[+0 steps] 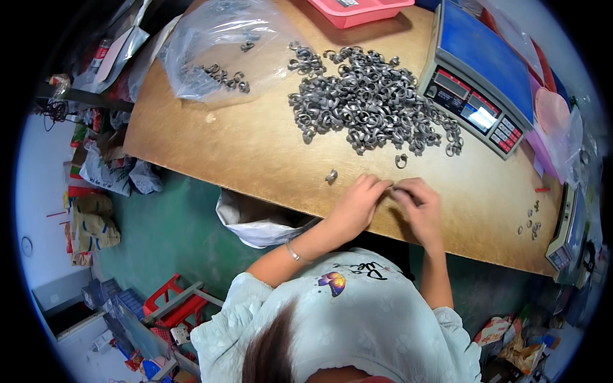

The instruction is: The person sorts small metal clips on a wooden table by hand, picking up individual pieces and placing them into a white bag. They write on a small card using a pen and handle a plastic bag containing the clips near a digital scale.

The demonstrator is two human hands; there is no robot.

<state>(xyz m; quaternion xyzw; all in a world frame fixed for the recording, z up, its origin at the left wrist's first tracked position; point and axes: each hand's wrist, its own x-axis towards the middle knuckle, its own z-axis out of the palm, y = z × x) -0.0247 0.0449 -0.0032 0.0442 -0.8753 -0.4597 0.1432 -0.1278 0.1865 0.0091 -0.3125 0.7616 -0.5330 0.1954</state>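
I am pinching a small metal ring (393,185) between both hands, left hand (355,205) and right hand (418,203) closed on it just above the tabletop (255,153), below the ring pile (370,102). I am judging that short fingertip grips, kept low, are steadying it best.

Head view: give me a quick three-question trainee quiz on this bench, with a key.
1. True or false: the left hand and right hand meet fingertip to fingertip at the table edge.
2. What lies nearest behind the hands? A the pile of grey metal rings; B the pink tray; C the plastic bag.
3. Which device sits right of the pile?

Key: 1 true; 2 A; 3 the weighing scale.
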